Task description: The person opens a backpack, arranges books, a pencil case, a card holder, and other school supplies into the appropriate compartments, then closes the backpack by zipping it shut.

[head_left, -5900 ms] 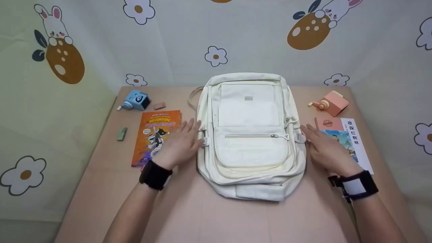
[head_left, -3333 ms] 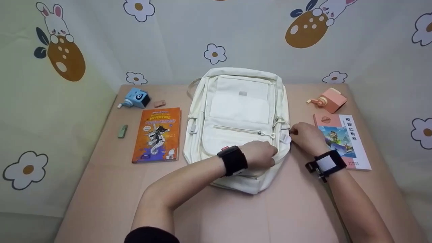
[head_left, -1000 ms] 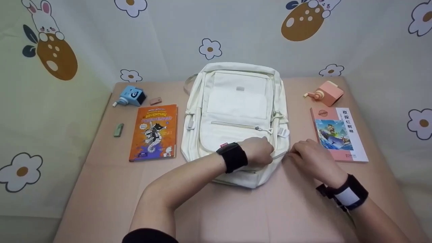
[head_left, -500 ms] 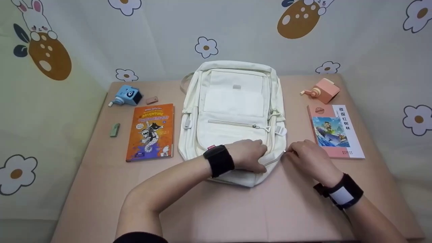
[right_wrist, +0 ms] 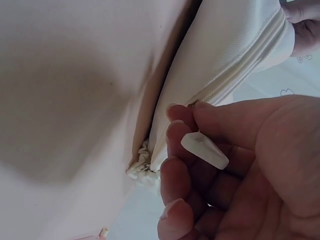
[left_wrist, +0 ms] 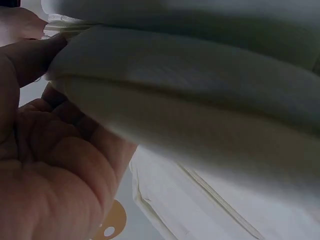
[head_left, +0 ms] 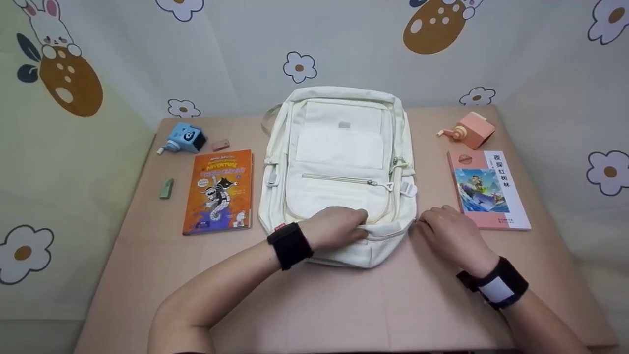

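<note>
With the backpack (head_left: 339,147) lying lengthwise from the far edge of the desk (head_left: 314,309), your right hand (head_left: 454,241) pinches the zipper pull (right_wrist: 205,151), and the zipper (head_left: 390,236) runs leftward toward your left hand (head_left: 336,228), gripping the backpack's lower front.

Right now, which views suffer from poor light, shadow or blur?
Head view: fairly even light, though small print on the orange book is too soft to read; left wrist view: dim, the backpack shaded and soft up close; right wrist view: broad shadow on the tabletop, zipper pull reasonably clear.
</note>
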Tool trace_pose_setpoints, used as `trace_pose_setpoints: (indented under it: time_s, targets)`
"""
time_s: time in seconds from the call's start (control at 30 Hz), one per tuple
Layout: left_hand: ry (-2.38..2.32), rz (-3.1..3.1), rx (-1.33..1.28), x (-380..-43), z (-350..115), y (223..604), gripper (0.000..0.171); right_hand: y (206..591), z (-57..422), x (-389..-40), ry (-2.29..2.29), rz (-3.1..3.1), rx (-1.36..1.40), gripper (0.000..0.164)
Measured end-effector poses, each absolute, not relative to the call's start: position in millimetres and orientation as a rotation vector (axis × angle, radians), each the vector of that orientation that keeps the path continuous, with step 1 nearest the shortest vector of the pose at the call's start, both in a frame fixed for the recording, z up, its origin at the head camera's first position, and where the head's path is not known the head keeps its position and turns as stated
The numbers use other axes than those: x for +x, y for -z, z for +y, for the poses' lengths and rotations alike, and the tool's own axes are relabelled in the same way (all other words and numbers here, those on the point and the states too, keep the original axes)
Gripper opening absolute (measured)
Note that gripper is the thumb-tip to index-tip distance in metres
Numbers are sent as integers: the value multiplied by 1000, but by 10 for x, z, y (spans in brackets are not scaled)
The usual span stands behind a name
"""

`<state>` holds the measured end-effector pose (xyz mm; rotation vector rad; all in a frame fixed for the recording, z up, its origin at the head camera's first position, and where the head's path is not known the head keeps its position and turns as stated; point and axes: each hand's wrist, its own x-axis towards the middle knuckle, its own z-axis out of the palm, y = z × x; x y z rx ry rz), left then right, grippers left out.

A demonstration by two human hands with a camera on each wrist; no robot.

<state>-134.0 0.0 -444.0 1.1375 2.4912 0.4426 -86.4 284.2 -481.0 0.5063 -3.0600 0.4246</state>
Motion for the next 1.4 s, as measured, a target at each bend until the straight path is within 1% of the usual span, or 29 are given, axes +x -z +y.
trace_pose_setpoints:
  time_s: [0.2,0.53,0.7,0.87,1.13,1.3,1.4]
  targets:
    - [-446,2456,1124,-1400,21,4430,16,4771,2819,-808,-380,-3064,530,12]
    - [-453,2466,1068,-1429,84,4418,15,4579,2642,-629,-301,-2909,750,4]
    - [-525,2478,1053,-1455,147,4424,16,4527,2568,-683,-290,-2911,754,5]
    - [-568,2497,1068,-1468,152,4451,17,4564,2588,-748,-316,-2914,739,6]
    - [-521,2511,1121,-1367,-142,4417,13,4596,2607,-762,-400,-2972,687,4]
    - [-457,2569,1118,-1333,-442,4436,19,4578,2611,-750,-405,-2999,663,4]
    - [-448,2612,1112,-1337,-582,4478,14,4572,2609,-742,-391,-2998,654,4]
